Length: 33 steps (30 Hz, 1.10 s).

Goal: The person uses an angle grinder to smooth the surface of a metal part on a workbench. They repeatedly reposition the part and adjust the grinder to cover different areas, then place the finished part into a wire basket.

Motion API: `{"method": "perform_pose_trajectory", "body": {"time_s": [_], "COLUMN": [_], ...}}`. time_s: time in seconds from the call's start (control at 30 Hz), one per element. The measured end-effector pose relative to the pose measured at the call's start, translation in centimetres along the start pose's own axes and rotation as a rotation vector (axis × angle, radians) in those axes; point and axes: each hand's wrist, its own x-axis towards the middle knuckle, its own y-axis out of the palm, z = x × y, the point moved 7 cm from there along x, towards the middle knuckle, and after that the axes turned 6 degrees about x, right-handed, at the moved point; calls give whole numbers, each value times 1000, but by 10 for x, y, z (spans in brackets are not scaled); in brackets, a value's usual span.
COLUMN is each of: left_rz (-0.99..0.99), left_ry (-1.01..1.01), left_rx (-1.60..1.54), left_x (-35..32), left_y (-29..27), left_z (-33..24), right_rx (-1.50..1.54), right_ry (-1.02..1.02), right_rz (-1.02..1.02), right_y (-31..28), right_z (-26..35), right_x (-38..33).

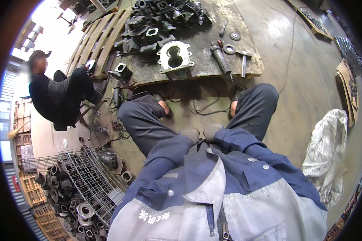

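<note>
My left hand [190, 133] and my right hand [212, 131], both in grey gloves, rest close together at my waist between my thighs. Their fingers are too dark and foreshortened to make out, and no held object shows. Ahead of my knees, a pale-faced metal casting [184, 53] with a dark opening stands at the near edge of a low worktable [149, 78]. To its right lie a cylindrical power grinder [220, 58], a hammer [244, 66], a ring-shaped disc [229, 49] and a round disc [235, 36]. Neither hand touches these things.
Dark castings [153, 20] are heaped at the table's back. A smaller casting [122, 71] sits at its left corner. Cables [207, 112] cross the floor by my feet. At left a person [54, 94] sits; nearer is a wire basket [92, 176] among castings. White sheeting [326, 152] lies right.
</note>
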Motion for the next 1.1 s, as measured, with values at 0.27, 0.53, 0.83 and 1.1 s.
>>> {"method": "perform_pose_trajectory", "body": {"time_s": [0.27,0.53,0.83,1.1], "left_rz": [-11,-126,-472,-896], "left_ry": [18,-33,-76,-273], "left_rx": [-72,-144,-537,-460], "left_x": [-11,-83,-154,-237], "left_y": [-19,-66,-61,-79], "left_z": [16,13,38,56], "right_rx": [-28,50,208,360], "right_ry": [32,94,22,-358], "right_rz": [30,-356,-548,-371], "right_y": [-20,-70,-112,-88], "right_z": [13,0,30,54], "right_x": [-13,-45,-115,-149]}}
